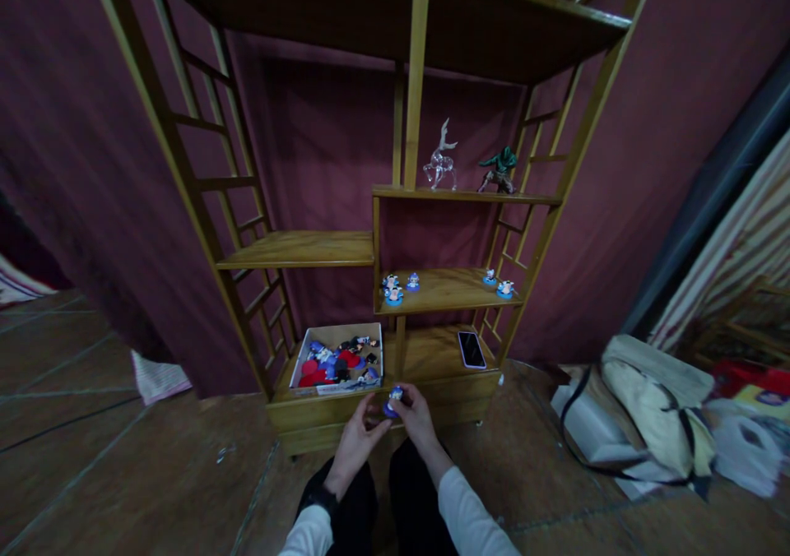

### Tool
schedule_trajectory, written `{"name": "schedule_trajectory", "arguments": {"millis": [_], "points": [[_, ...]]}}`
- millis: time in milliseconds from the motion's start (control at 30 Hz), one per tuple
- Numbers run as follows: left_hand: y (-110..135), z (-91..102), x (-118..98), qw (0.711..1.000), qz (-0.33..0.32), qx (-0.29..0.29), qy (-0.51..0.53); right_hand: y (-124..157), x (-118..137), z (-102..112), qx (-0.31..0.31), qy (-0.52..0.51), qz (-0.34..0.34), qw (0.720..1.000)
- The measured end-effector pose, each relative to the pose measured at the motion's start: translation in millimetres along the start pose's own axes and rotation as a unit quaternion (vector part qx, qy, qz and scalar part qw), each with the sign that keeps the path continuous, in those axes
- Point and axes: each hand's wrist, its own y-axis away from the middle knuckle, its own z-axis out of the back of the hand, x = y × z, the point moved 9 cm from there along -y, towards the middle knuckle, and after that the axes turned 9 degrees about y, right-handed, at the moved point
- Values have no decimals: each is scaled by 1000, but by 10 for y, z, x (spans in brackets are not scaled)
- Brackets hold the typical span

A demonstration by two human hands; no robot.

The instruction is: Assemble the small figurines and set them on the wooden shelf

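Both hands are pinched around a small toy figure on a round blue base. The left hand cups it from below and the right hand grips it from the top. It sits just in front of the near edge of the tall yellow-brown wooden shelf unit, above the person's knees.

My worry is the grip. It's fingertips only on a tiny piece, so a twist or a squeeze could pop the figure off its base, or drop it on the brown tiled floor, where it could be hard to spot in this dim light.

The open white cardboard box of mixed red, blue and black toy parts sits just beyond the hands on the bottom shelf. An elbow bump could tip it.

The black smartphone lies flat to the right of it, easy to knock.

The little blue-based figures on the middle shelf look light and close together, so a careless reach could topple them. Same for the clear glass deer figurine higher up.
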Motion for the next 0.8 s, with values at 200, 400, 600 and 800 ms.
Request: {"name": "schedule_trajectory", "arguments": {"millis": [200, 400, 600, 800], "points": [[7, 10, 28, 999, 13, 25, -26, -505, 874, 361, -23, 20, 78, 996], [-6, 52, -32, 999, -2, 16, -47, -1219, 1754, 654, -64, 52, 171, 982], [-48, 63, 24, 997, -3, 18, -79, -1818, 1873, 628, -75, 92, 175, 977], [-70, 90, 66, 997, 4, 10, -76, -2016, 1707, 469, -48, 205, 188, 959]]}}
